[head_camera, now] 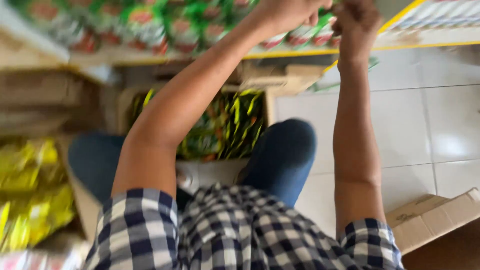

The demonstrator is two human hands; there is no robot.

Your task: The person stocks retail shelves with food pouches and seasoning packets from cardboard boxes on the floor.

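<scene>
Both my arms reach up and forward to a low shelf (350, 49) packed with green and red snack packets (165, 25). My left hand (287, 12) is closed at the shelf's front row, and my right hand (356, 17) is closed just beside it, at a green and red packet (320, 31). The picture is blurred, so what each hand grips is not clear. Between my knees stands an open cardboard box (272, 100) filled with green and yellow packets (225, 125).
Yellow packets (30, 190) lie in a box at the left. A cardboard box (430, 217) sits at the lower right on the white tiled floor (425, 125). More cardboard (35, 95) stands at the left under the shelf. My knees in blue jeans (282, 155) flank the open box.
</scene>
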